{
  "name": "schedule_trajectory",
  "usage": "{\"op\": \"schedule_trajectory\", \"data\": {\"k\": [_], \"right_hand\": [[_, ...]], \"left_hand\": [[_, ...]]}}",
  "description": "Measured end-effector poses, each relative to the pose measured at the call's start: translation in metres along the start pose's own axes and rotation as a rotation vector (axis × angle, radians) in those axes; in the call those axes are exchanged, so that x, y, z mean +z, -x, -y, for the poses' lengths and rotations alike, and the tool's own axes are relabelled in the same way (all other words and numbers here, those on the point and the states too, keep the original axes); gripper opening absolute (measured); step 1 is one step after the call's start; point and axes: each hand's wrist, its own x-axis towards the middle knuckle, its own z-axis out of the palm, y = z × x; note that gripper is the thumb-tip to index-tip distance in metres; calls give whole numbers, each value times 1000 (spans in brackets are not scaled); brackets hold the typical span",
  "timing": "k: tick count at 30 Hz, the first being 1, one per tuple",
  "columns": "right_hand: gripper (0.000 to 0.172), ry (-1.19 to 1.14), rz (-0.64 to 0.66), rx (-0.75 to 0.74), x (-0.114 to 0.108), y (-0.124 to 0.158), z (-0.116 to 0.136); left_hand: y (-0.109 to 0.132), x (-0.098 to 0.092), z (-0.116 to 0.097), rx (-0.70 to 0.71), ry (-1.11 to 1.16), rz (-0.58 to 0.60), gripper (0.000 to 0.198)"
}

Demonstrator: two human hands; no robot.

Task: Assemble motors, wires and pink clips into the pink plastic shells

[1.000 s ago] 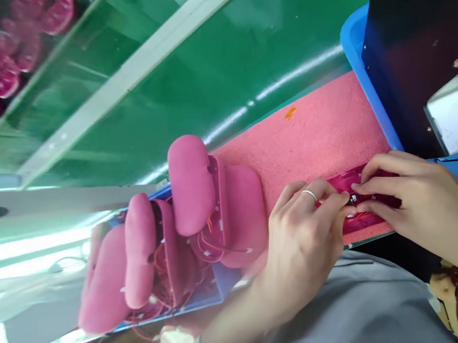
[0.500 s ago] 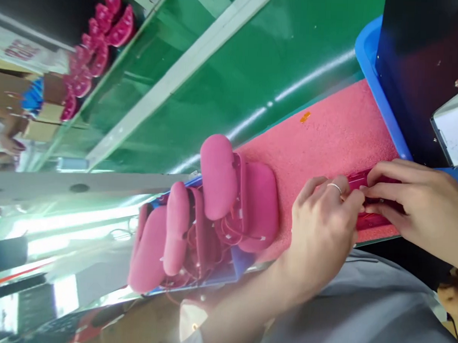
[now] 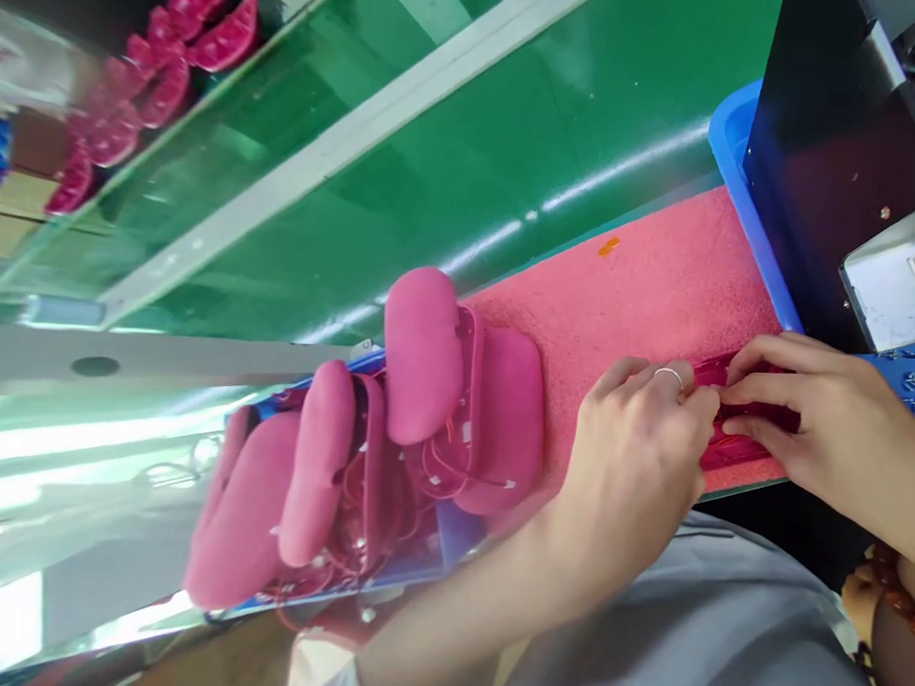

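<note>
Left hand (image 3: 625,469): fingers pinching a magenta plastic strip (image 3: 746,455), I think
Right hand (image 3: 822,421): curled round it too
Under it: pink foam mat (image 3: 640,279)
Beside: pink padded shells (image 3: 419,357), red wires (image 3: 361,540)

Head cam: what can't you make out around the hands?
- Magenta plastic housing: middle covered by left hand and right hand; head view doesn't show what the fingers pinch.
- Red wires in pink cases: too thin and tangled to trace, head view.
- Blue tray: inside hidden by black panel, head view.
</note>
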Motion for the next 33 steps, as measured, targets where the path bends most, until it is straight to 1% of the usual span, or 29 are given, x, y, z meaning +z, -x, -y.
{"op": "schedule_trajectory", "data": {"k": [2,6,7,8,11,12,14,16,18,20,21,22,24,26,29,30,33], "right_hand": [[25,-9,13,-1,-1,1,1],[23,-16,57,9,-7,1,3],[23,-10,65,10,-9,1,3],[23,1,69,13,-10,0,3],[23,42,78,-11,-13,-2,3],[22,64,75,-24,-13,-2,3],[20,116,44,-44,-12,0,5],[19,170,-16,-28,-10,5,10],[34,170,-73,18,-7,11,15],[49,119,-100,50,-6,16,18],[52,88,-108,63,-4,18,19],[53,64,-110,77,-3,20,19],[49,35,-127,113,0,21,18],[37,22,-166,142,3,21,16],[19,51,-229,129,7,20,15],[17,72,-241,119,8,19,15],[20,121,-241,83,9,15,17]], "left_hand": [[-4,8,-6,-24,-14,-42,29],[-5,20,-18,-41,-88,-218,29],[-5,21,-19,-39,-92,-239,28],[-5,21,-20,-33,-85,-236,27],[-5,21,-19,0,-57,-164,25],[-4,22,-18,15,-60,-162,24],[0,25,-14,40,-41,-203,24],[6,29,-7,52,15,-251,25],[14,34,2,33,95,-276,23],[21,38,10,-15,187,-285,13],[24,40,14,-40,241,-289,8],[27,42,16,-60,290,-294,7],[29,45,19,-66,343,-302,11],[30,47,19,-47,353,-304,10],[29,45,16,-18,346,-285,12],[28,43,15,-16,332,-269,14],[22,37,13,-18,242,-196,17]]}}
